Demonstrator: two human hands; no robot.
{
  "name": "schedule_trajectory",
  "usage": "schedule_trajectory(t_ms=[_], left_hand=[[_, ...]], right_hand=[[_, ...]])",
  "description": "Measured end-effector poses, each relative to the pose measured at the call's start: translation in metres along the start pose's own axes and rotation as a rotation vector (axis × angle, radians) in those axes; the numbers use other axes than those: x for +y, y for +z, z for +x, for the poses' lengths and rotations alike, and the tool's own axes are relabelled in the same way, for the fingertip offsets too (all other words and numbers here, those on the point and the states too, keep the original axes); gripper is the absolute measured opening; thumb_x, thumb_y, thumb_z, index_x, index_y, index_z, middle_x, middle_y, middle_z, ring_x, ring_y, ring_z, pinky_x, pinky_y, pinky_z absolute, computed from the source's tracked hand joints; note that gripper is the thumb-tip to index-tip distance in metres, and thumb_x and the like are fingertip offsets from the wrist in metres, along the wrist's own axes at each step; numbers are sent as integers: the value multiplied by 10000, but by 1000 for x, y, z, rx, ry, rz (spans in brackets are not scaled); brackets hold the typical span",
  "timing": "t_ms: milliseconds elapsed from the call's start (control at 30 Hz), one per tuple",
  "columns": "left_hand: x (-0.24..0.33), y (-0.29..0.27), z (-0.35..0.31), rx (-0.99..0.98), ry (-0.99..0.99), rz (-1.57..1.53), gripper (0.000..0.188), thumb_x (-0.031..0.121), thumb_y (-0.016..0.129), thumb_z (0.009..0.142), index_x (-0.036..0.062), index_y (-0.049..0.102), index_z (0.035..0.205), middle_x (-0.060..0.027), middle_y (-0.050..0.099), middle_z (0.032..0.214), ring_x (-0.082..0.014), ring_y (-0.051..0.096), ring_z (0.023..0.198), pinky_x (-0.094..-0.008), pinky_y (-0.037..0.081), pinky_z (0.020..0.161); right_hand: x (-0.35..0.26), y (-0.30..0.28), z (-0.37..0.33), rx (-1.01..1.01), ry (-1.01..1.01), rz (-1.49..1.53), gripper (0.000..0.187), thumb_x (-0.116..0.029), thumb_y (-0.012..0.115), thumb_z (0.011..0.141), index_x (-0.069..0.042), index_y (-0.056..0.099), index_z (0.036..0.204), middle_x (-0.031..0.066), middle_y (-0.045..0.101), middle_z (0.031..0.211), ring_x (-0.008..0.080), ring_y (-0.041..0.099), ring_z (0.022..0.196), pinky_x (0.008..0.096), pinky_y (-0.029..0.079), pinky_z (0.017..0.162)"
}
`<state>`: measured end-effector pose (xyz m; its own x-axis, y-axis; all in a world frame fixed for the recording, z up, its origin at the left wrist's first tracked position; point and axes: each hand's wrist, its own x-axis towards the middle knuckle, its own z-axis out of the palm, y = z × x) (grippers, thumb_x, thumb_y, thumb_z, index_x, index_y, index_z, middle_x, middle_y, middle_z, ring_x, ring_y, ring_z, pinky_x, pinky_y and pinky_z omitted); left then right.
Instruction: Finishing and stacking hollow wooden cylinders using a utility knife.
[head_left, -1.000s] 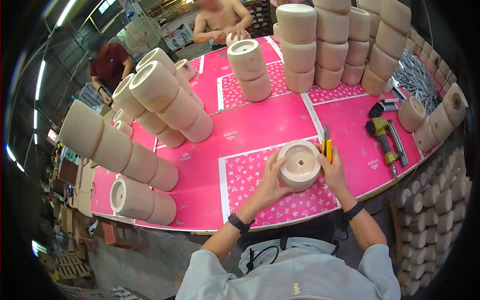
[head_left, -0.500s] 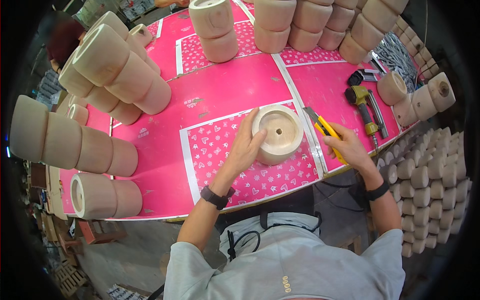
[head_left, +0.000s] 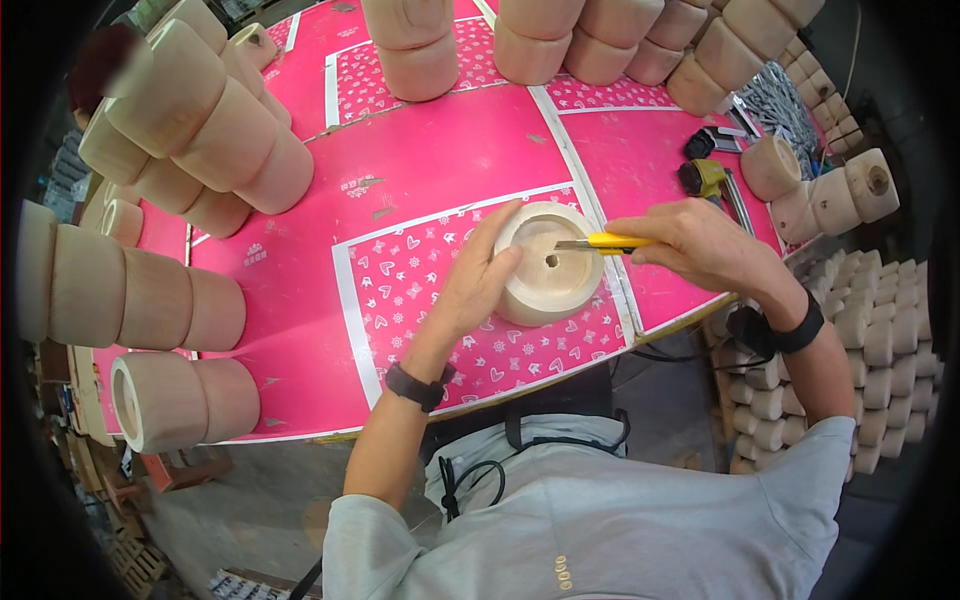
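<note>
A pale round wooden piece (head_left: 548, 300), hollowed on top with a small hole in its floor, stands on the pink patterned sheet in front of me. My left hand (head_left: 478, 268) grips its left side, thumb over the rim and fingers around the far side. In my right hand (head_left: 695, 240) is a yellow utility knife (head_left: 615, 242), held by its handle. The knife's blade reaches over the hollow from the right, close to the hole; whether it touches the wood I cannot tell.
Stacked wooden pieces (head_left: 150, 290) lie along the left of the pink table (head_left: 440, 140), and more stacks (head_left: 410, 60) stand at its far side. A yellow and black air tool (head_left: 705, 178) lies beyond my right hand. Many wooden pieces (head_left: 800, 385) are piled at the right.
My right hand has swung its knife left, from beside the wooden piece to over its hollow, and the blade now points left. My left hand keeps its grip. The whole view has shifted slightly.
</note>
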<state>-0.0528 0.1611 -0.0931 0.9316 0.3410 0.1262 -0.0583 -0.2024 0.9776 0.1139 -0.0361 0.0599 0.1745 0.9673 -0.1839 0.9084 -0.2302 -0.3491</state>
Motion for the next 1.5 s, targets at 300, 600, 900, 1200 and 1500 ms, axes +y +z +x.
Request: schedule_trajectory(t_ms=[300,600,900,1200,1500], left_hand=[[0,-1,1,-17,-30,3,572,247,471,930,68,398,1468,-204,449,1445,-313,418,1354,-407,325,1118],[1,5,0,4,-35,-2,547,184,465,921,20,402,1438,-224,447,1422,-340,405,1354,-428,297,1136],[-8,12,-4,75,-16,-38,527,152,470,924,2,402,1425,-230,443,1414,-351,410,1340,-429,298,1132],[14,49,-63,387,-43,157,574,195,448,978,2,274,1490,-218,300,1502,-292,301,1410,-424,247,1159],[5,5,-23,192,6,91,484,195,423,1002,-17,374,1434,-220,409,1432,-340,364,1368,-438,273,1140]], right_hand=[[5,-14,30,-174,-16,-77,366,-129,696,831,-35,664,1183,197,680,858,359,650,765,437,507,700],[-17,2,21,-194,25,34,347,-130,666,857,3,650,1177,231,662,808,381,644,710,429,510,659],[-28,-1,19,-130,82,34,315,-129,662,859,19,661,1136,236,653,777,369,648,680,414,509,638],[-37,-5,17,-159,215,153,308,-158,605,890,12,663,1139,213,640,717,335,631,622,410,477,595],[-50,5,18,-215,271,265,402,-156,570,899,52,595,1242,228,652,760,288,664,658,391,504,641]])
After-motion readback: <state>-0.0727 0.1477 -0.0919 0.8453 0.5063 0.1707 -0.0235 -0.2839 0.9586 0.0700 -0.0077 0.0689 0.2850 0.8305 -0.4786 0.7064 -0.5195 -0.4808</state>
